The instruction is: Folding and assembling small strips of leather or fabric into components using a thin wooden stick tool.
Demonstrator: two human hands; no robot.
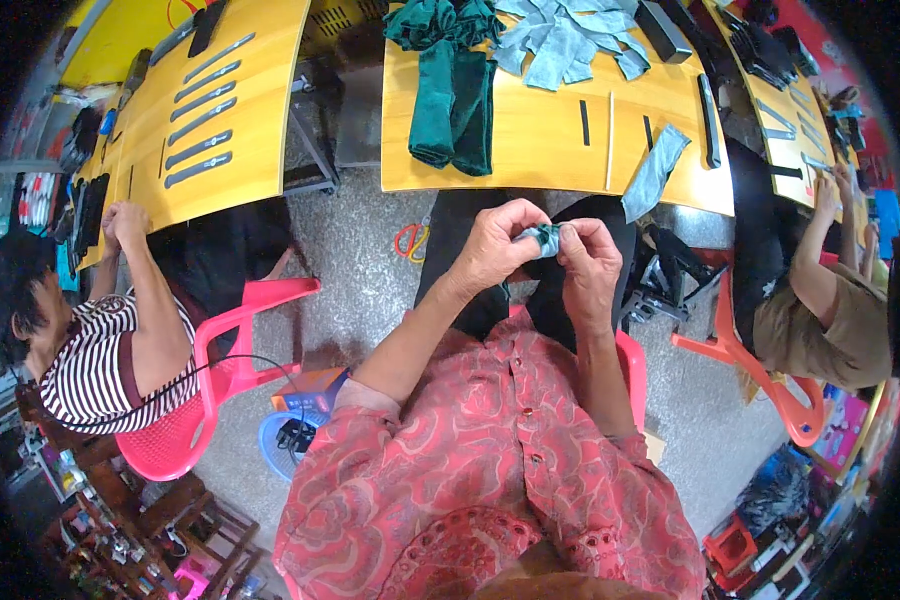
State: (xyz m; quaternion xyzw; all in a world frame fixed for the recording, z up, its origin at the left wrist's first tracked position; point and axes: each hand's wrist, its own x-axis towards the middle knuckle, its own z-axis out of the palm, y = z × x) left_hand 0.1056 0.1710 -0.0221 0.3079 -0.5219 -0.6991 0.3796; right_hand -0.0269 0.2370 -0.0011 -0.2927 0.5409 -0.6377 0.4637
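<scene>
A small, bunched piece of blue-green fabric (543,238) is pinched between my two hands, just in front of the table's near edge. My left hand (498,246) is closed on its left side, with thumb and fingers pressed together. On the other side, the fingertips of my right hand (591,262) grip it too. Nearest to my hands on the table lies a light blue velvet strip (656,172), its lower end hanging over the edge. Folded dark green velvet strips (433,125) lie at the left of the table, below a heap of gathered dark green fabric (440,22).
Light blue strips (562,45) are piled at the back of the yellow table (540,140). A thin white stick (611,140) and a dark bar (709,120) lie there. People sit on a pink chair (220,380) at left and an orange chair (755,360) at right.
</scene>
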